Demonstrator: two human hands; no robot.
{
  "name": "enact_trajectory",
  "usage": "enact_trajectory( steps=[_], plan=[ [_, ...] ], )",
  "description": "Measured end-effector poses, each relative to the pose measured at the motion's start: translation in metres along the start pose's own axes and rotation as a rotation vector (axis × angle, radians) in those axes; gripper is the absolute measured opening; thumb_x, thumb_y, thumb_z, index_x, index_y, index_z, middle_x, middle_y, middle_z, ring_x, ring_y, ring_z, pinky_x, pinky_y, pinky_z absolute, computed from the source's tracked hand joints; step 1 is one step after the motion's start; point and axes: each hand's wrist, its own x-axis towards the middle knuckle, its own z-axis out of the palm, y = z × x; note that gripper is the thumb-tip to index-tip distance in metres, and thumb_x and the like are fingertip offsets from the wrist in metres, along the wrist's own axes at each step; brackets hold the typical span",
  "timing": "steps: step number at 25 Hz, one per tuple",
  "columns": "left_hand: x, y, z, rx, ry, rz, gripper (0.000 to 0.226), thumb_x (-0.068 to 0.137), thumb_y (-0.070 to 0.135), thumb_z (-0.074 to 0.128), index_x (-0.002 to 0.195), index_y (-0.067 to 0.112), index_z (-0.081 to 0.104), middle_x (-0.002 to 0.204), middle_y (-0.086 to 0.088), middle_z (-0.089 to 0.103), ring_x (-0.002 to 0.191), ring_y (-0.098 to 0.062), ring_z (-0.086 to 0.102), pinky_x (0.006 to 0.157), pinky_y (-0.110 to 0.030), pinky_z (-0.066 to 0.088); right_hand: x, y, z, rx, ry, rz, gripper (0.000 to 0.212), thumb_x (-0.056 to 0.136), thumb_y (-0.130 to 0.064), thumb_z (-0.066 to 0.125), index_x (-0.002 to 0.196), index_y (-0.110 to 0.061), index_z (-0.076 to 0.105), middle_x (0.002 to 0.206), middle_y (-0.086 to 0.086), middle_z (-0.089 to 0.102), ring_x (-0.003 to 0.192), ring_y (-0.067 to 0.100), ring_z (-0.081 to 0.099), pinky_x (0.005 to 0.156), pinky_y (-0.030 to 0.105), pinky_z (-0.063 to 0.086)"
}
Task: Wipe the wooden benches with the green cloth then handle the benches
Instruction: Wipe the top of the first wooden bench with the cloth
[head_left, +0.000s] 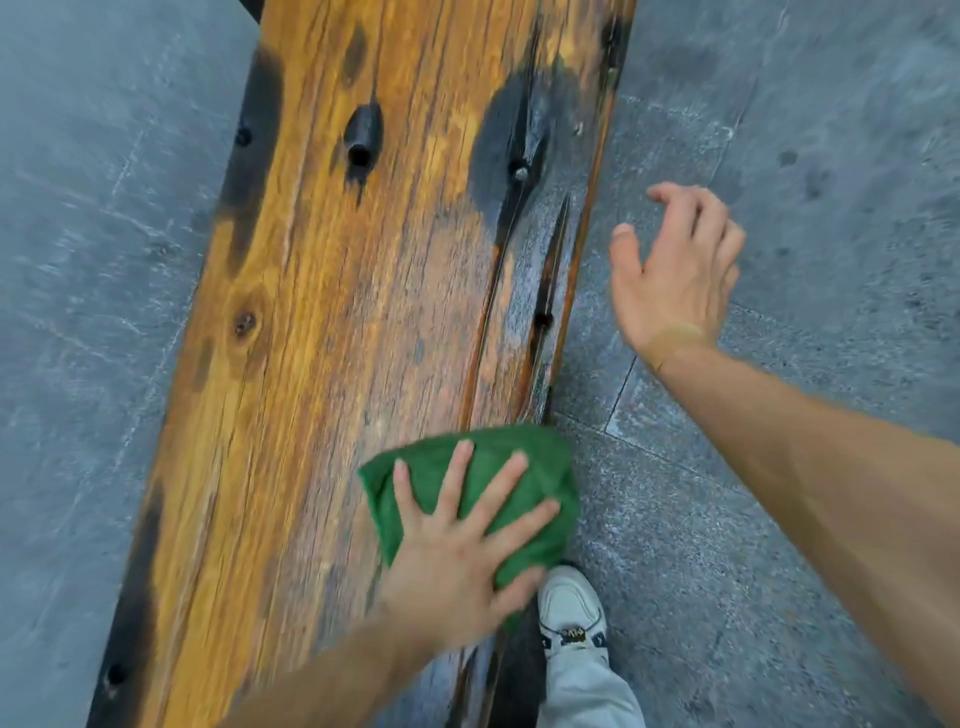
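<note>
Head view: folded green cloth (478, 467) lies flat on orange-brown, black-scorched bench (332, 312)

The wooden bench (322, 312) top is unobstructed ahead of the green cloth (498, 467). Grey paving (779, 519) flanks both long edges, open except for a white shoe (569, 608) beside the near right edge.

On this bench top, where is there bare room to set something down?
Nearly all the wooden bench is bare, from the green cloth up past the dark knots. Only the near right edge is taken, by the left hand pressing the cloth. The right hand hovers over floor.
</note>
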Motion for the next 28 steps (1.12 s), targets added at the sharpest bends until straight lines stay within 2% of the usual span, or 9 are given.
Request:
enact_trajectory(
  steps=[3,6,8,12,15,17,22,25,28],
  plan=[
    [0.143,-0.027,-0.033,-0.008,0.171,-0.175,0.059,0.094,0.071,0.030,0.150,0.054,0.034,0.171,0.006,0.010,0.155,-0.043,0.006,0.106,-0.084,0.007,0.022,-0.004,-0.002,0.002,0.009,-0.033,0.045,0.095,-0.042,0.045,0.137,-0.026,0.047,0.148,0.001,0.041,0.135,0.029,0.034,0.108,0.047,0.031],
    [0.259,-0.069,-0.073,0.016,0.169,-0.205,0.059,0.095,0.071,0.020,0.153,0.059,0.016,0.171,0.011,-0.003,0.157,-0.037,-0.004,0.109,-0.082,0.000,0.040,-0.010,0.004,-0.024,0.015,-0.099,0.048,0.094,-0.042,0.043,0.140,-0.026,0.045,0.152,-0.001,0.039,0.141,0.026,0.031,0.113,0.049,0.027],
    [0.298,-0.101,-0.092,0.030,0.169,-0.220,0.059,0.096,0.072,0.013,0.153,0.061,0.006,0.171,0.013,-0.006,0.157,-0.033,-0.006,0.111,-0.080,-0.001,0.052,-0.018,0.011,-0.066,-0.039,-0.177,0.051,0.096,-0.043,0.043,0.144,-0.027,0.041,0.158,0.000,0.033,0.147,0.025,0.025,0.118,0.049,0.022],
    [0.309,-0.194,-0.109,-0.097,0.195,-0.457,0.059,0.098,0.072,0.017,0.154,0.060,-0.001,0.170,0.015,-0.009,0.157,-0.025,-0.009,0.116,-0.074,-0.003,0.081,-0.054,0.038,-0.138,-0.136,-0.381,0.059,0.097,-0.045,0.047,0.152,-0.029,0.032,0.164,0.001,0.024,0.152,0.026,0.015,0.123,0.052,0.011],
    [0.282,-0.254,-0.107,-0.140,0.204,-0.599,0.058,0.098,0.072,0.016,0.153,0.061,0.001,0.170,0.014,-0.008,0.157,-0.024,-0.008,0.118,-0.072,-0.002,0.126,-0.086,0.057,-0.160,-0.195,-0.392,0.062,0.098,-0.049,0.043,0.155,-0.031,0.026,0.166,0.002,0.017,0.154,0.026,0.007,0.124,0.053,0.006],
    [0.269,-0.278,-0.103,-0.185,0.219,-0.700,0.058,0.099,0.072,0.018,0.154,0.061,0.003,0.171,0.013,-0.006,0.158,-0.024,-0.008,0.119,-0.071,-0.002,0.145,-0.090,0.069,-0.273,-0.207,-0.396,0.062,0.100,-0.054,0.036,0.156,-0.031,0.024,0.167,0.004,0.013,0.155,0.028,0.003,0.124,0.054,0.003],
    [0.303,-0.318,-0.120,-0.298,0.222,-0.904,0.057,0.098,0.073,0.019,0.153,0.063,0.003,0.170,0.015,-0.009,0.157,-0.024,-0.011,0.117,-0.072,-0.004,0.149,-0.086,0.074,-0.413,-0.157,-0.440,0.065,0.096,-0.057,0.031,0.153,-0.026,0.033,0.165,0.010,0.023,0.153,0.034,0.014,0.123,0.058,0.010],
    [0.328,-0.340,-0.130,-0.250,0.181,-0.785,0.060,0.095,0.078,0.011,0.151,0.064,-0.004,0.169,0.019,-0.013,0.157,-0.026,-0.014,0.117,-0.073,-0.006,0.150,-0.090,0.075,-0.449,-0.172,-0.441,0.066,0.095,-0.057,0.030,0.152,-0.025,0.035,0.164,0.011,0.025,0.152,0.036,0.016,0.121,0.061,0.014],
    [0.355,-0.333,-0.140,-0.182,0.194,-0.662,0.063,0.093,0.078,0.007,0.153,0.061,-0.004,0.169,0.019,-0.013,0.157,-0.026,-0.014,0.117,-0.073,-0.006,0.152,-0.092,0.075,-0.457,-0.170,-0.444,0.066,0.093,-0.056,0.033,0.150,-0.024,0.039,0.162,0.012,0.029,0.152,0.037,0.020,0.120,0.063,0.018]
  ],
)
